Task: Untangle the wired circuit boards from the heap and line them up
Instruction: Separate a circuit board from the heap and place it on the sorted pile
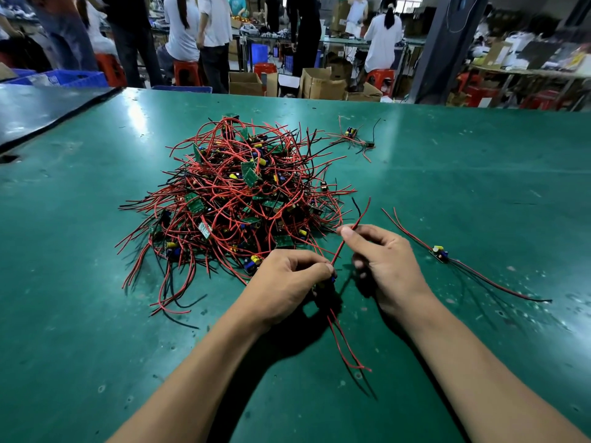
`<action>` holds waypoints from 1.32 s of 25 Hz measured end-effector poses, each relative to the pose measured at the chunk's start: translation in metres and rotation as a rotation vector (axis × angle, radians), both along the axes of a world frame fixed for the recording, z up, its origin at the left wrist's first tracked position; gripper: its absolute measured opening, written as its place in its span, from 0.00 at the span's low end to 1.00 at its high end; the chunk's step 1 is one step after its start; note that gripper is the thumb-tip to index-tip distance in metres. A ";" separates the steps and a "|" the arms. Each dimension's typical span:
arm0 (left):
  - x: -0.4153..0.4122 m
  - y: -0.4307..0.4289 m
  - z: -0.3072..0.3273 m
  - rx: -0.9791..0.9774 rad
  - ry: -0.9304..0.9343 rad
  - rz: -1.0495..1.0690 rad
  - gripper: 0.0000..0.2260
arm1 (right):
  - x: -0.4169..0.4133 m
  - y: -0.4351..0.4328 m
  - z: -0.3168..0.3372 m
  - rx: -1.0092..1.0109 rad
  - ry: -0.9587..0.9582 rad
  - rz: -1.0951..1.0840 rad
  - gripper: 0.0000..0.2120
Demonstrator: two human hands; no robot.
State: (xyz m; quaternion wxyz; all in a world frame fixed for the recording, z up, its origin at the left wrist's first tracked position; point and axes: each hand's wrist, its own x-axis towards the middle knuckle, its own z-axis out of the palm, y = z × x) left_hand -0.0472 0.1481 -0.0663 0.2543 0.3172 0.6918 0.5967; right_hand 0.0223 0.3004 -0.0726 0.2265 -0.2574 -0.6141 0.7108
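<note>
A heap of small green circuit boards with tangled red and black wires lies on the green table. In front of the heap my left hand grips one wired circuit board, mostly hidden under its fingers. Red wires trail from that board toward me. My right hand pinches the board's upper red wire between thumb and forefinger. To the right lies one separated wired board, its wires stretched out on the table.
A small clump of wired boards lies beyond the heap at the back right. A dark mat covers the table's far left corner. Behind the table stand several people, red stools, cardboard boxes and blue crates.
</note>
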 end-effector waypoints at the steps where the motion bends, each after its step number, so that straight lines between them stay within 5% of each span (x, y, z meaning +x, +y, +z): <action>1: 0.001 0.001 0.000 -0.006 0.010 0.011 0.08 | -0.003 0.003 0.001 -0.024 0.031 -0.046 0.07; 5: 0.002 0.003 0.001 -0.011 0.019 0.045 0.08 | -0.009 0.005 0.006 -0.154 0.146 -0.096 0.07; 11: 0.003 0.002 0.001 -0.010 0.030 0.048 0.08 | -0.003 0.009 0.021 -0.700 0.181 0.097 0.08; 16: 0.004 0.001 0.000 -0.020 0.012 0.035 0.07 | 0.000 0.009 0.026 -0.852 0.214 0.091 0.11; 24: 0.005 -0.001 0.002 -0.056 0.033 0.042 0.07 | -0.005 0.021 0.011 -0.625 0.216 -0.077 0.06; 28: 0.004 -0.002 0.003 -0.044 0.012 0.049 0.07 | -0.006 0.027 0.001 -0.157 0.167 -0.215 0.04; 33: 0.004 -0.001 0.004 -0.015 -0.072 0.086 0.08 | -0.004 0.019 0.000 -0.322 0.153 0.097 0.12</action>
